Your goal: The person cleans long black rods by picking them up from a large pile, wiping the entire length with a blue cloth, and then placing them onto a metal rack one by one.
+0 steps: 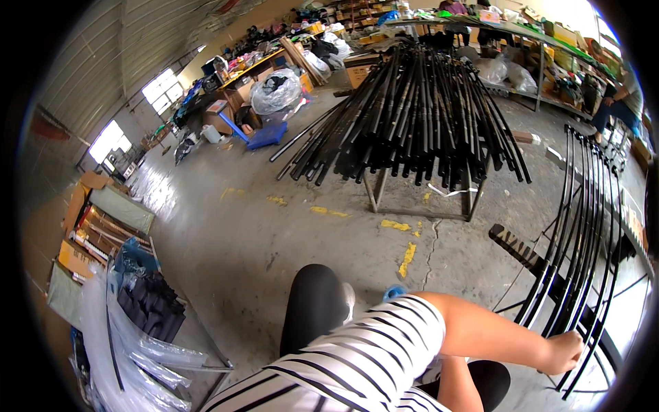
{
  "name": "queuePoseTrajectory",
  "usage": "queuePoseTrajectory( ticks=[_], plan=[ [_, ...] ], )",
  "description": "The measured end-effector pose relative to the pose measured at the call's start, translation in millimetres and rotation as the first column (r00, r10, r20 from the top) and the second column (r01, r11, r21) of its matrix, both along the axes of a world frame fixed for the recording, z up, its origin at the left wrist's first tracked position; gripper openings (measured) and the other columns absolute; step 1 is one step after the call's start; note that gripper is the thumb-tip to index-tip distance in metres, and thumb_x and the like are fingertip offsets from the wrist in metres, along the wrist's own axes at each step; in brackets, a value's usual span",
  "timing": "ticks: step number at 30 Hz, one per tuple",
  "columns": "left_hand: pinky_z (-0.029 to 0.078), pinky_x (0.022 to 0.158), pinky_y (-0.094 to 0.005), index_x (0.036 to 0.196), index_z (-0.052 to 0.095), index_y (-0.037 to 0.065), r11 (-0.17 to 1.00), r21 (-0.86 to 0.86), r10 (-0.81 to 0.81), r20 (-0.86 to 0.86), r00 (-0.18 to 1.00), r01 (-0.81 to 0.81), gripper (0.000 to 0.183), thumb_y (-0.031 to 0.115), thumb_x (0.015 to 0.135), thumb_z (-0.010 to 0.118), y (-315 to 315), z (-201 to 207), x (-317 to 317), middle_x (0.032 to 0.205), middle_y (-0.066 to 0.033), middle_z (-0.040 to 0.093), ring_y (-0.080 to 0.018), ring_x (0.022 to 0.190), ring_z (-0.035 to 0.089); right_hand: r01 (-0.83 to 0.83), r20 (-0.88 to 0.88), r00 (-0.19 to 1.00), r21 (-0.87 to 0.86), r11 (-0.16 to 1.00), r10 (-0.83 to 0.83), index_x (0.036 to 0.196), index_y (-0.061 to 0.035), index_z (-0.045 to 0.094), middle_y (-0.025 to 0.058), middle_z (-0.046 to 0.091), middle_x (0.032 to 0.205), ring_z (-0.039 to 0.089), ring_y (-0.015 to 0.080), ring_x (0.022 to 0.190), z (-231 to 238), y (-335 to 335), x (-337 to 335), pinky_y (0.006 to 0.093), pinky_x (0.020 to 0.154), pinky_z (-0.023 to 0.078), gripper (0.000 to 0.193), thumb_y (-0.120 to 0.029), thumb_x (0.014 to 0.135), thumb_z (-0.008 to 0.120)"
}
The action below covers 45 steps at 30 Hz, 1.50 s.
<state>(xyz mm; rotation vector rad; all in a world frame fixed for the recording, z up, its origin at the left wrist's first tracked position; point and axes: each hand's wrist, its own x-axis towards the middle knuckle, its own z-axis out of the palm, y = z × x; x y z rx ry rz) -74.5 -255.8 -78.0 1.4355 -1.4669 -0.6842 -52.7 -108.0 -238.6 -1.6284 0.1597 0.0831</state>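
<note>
Several rods [575, 254] on the rack [516, 248] at right: appears to be handling these with left hand [563, 351], seemingly curled, though cannot tell how tightly or around what, with right hand hidden, and next needs sure grip.

Left sleeve [371, 343]: white with black stripes, it covers our upper arm as it rises from the lower edge, ending near the bend of the elbow.
Left forearm [494, 333]: bare, we hold it stretched across our body to the right.
Left hand [564, 351]: at the far right of our reach, fingers bent inward; how tightly they close, we cannot tell.
Right forearm [458, 390]: bare, partly hidden under our left arm.
Right hand: hidden from us.
Knees [314, 292]: bent, black-clad, set apart.
</note>
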Motion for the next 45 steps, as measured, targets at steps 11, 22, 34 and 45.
queuePoseTrajectory(
  ticks=[11, 22, 34, 45],
  plan=[
    [0.043, 0.053, -0.0376, 0.070, 0.056, 0.001, 0.695, -0.277, 0.690, 0.001, 0.723, -0.663, 0.018, 0.016, 0.080, 0.061, 259.6, -27.6, 156.7, 0.065, -0.0134, 0.057, -0.0306, 0.058, 0.055, -0.070, 0.018, 0.997, -0.113, 0.991, 0.073, 0.107, -0.0052, 0.054, 0.0086, 0.058, 0.099, 0.056, 0.0168, 0.088, 47.4, 64.8, 44.5, 0.0335, 0.076, 0.045, 0.041, -0.025, 0.075, 0.070],
    [0.044, 0.056, -0.0315, 0.077, 0.058, 0.007, 0.049, -0.387, 0.958, 0.278, -0.066, -0.921, 0.011, 0.016, 0.079, 0.063, 484.0, -65.0, 329.4, 0.070, -0.0071, 0.057, -0.0192, 0.060, 0.054, -0.043, -0.414, 0.907, -0.267, 0.963, -0.074, 0.066, -0.0039, 0.058, 0.0044, 0.056, 0.060, 0.053, 0.0131, 0.054, 24.2, 78.5, 56.4, 0.0298, 0.051, 0.043, 0.022, -0.022, 0.072, 0.069],
    [0.047, 0.083, -0.0399, 0.096, 0.061, 0.001, -0.225, 0.203, 0.527, 0.848, 0.056, -0.953, 0.036, 0.030, 0.074, 0.066, 556.1, 6.0, 484.3, 0.104, -0.0187, 0.060, -0.0303, 0.100, 0.057, -0.242, -0.315, 0.944, -0.475, 0.846, 0.093, 0.068, -0.0007, 0.060, 0.0105, 0.059, 0.060, 0.057, 0.0202, 0.054, 25.4, 90.2, 92.7, 0.0337, 0.052, 0.044, 0.029, -0.028, 0.071, 0.069],
    [0.037, 0.046, -0.0298, 0.069, 0.049, 0.004, 0.017, -0.057, 0.951, 0.310, -0.002, -0.998, 0.030, 0.028, 0.086, 0.054, 562.7, 4.1, 512.8, 0.059, -0.0044, 0.052, -0.0142, 0.048, 0.048, -0.196, -0.328, 0.942, -0.355, 0.914, 0.075, 0.068, -0.0018, 0.059, 0.0047, 0.055, 0.057, 0.051, 0.0146, 0.051, 15.8, 83.3, 82.9, 0.0314, 0.048, 0.041, 0.026, -0.025, 0.076, 0.066]
  ],
)
